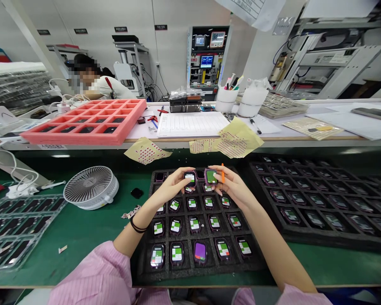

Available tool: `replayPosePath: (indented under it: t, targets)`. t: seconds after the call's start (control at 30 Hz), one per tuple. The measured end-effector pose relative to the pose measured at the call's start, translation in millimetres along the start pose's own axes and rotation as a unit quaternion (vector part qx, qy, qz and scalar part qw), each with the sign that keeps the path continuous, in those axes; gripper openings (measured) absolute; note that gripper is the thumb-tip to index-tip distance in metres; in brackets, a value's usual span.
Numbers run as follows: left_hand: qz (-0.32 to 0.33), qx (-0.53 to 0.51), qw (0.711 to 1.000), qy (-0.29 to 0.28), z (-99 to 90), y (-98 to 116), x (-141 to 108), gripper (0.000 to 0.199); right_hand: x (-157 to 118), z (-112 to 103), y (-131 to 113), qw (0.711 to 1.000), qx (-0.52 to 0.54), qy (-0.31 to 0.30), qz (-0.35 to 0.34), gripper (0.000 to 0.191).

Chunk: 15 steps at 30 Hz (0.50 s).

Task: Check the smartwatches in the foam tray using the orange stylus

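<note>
My left hand (177, 185) is closed on a small smartwatch (189, 179) with a lit white screen, its thumb lying on the screen's lower edge. In my right hand (232, 185) is a second smartwatch (211, 177), its screen mostly green, along with a thin orange stick (222, 173) held upright between the fingers. Both watches are raised side by side above the far rows of a black foam tray (206, 266). Several more watches lie in the tray's compartments, most with green and white screens; one watch (200, 252) in the near row shows purple.
Another dark tray of watches (316, 219) stands at right. A white fan (91, 186), a black piece (136, 193) and a clear plastic tray (19, 231) are on the left. Behind is a shelf with a pink foam tray (120, 137) and paper sheet (193, 124). A person (114, 88) sits beyond.
</note>
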State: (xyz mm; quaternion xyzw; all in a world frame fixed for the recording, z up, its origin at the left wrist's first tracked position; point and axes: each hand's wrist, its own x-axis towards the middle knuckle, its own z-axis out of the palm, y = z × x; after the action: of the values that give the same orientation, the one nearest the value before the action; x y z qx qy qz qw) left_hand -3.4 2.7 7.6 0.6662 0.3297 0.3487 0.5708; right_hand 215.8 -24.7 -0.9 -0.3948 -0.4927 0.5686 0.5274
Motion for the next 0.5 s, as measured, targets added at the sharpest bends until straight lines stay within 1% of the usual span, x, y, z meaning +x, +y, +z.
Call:
replayPosePath:
  t: [0.2, 0.3, 0.37, 0.5]
  targets:
    - [-0.008, -0.002, 1.000, -0.001, 0.2, -1.8, 0.2, 0.041, 0.6, -2.7, 1.9, 0.999, 0.008, 0.033, -0.001, 0.027]
    - [-0.007, -0.015, 1.000, -0.003, -0.1, -5.0, 1.0, 0.044, -0.7, -2.3, 0.3, 1.000, 0.000, 0.020, -0.004, 0.030]
    - [-0.009, -0.024, 1.000, -0.004, -0.5, -6.6, 1.5, 0.048, -1.4, -1.5, -0.6, 1.000, -0.009, 0.002, -0.011, 0.035]
    - [-0.007, -0.020, 1.000, -0.004, -1.4, -8.6, 2.2, 0.060, -1.1, 0.0, -0.8, 1.000, -0.017, -0.013, -0.018, 0.043]
